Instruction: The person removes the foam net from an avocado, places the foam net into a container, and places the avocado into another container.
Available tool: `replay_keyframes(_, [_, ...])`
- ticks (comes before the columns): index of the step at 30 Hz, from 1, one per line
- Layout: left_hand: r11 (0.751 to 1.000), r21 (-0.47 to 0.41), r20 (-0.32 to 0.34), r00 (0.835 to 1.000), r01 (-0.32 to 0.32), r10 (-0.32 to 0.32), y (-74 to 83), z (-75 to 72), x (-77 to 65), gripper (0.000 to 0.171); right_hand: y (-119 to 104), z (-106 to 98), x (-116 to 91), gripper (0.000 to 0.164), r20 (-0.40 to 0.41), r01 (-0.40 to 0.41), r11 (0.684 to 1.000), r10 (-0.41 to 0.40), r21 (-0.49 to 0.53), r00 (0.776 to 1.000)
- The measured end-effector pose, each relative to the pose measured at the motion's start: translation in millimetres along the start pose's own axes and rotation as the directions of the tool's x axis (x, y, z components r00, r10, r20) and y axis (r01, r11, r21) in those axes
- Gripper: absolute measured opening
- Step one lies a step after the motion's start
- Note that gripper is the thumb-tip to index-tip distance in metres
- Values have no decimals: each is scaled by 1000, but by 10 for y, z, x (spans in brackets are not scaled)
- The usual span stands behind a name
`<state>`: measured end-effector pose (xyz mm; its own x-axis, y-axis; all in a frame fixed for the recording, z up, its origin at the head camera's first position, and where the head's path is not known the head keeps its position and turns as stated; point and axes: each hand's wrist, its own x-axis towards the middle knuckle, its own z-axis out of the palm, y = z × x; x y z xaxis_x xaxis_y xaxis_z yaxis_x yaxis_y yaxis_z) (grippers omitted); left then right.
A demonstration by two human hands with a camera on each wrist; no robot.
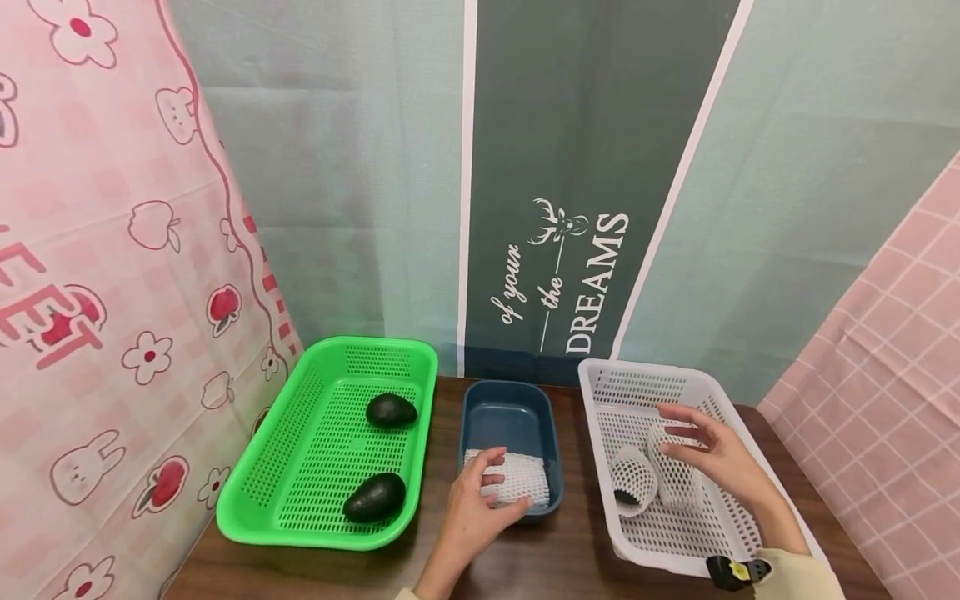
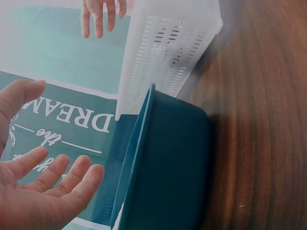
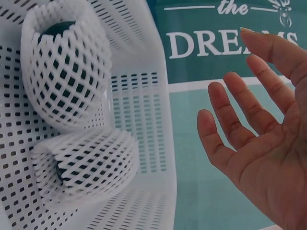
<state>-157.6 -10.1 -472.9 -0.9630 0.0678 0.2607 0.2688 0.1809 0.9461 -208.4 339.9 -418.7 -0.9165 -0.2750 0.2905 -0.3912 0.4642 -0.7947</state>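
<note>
My left hand (image 1: 480,508) hovers at the near edge of the small blue basin (image 1: 510,404), fingers spread and holding nothing. White foam net sleeves (image 1: 517,479) lie flat in that basin under it. Over the white basket (image 1: 720,375) on the right is my right hand (image 1: 716,458), fingers loosely spread with nothing in them. Inside this basket lie two dark avocados in white foam nets; the right wrist view shows one netted avocado (image 3: 67,67) and another netted avocado (image 3: 91,165) beside it. Two bare avocados, one farther back (image 1: 391,411) and a nearer avocado (image 1: 375,497), lie in the green basket.
The green basket (image 1: 251,467) stands at the left, with the blue basin between it and the white basket on a dark wooden table (image 1: 570,550). Patterned cloth (image 1: 330,208) hangs behind and at both sides. A black band (image 1: 738,572) sits on the right wrist.
</note>
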Motion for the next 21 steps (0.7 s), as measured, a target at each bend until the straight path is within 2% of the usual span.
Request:
replay_keyframes(5, [999, -45, 19, 999, 30, -29, -12, 69, -43, 61, 82, -52, 11, 50, 22, -6, 1000, 6, -9, 1000])
replay_keyframes(10, [995, -89, 54, 998, 47, -42, -9, 172, -109, 63, 123, -116, 44, 52, 28, -85, 991, 88, -106, 996])
replay_keyframes(14, [991, -105, 103, 992, 83, -72, -7, 255, -175, 63, 156, -151, 63, 55, 40, -146, 983, 151, -108, 988])
replay_keyframes(21, [983, -112, 170, 978, 142, -122, -27, 406, -252, 63, 276, -176, 74, 53, 67, -128, 985, 136, -111, 988])
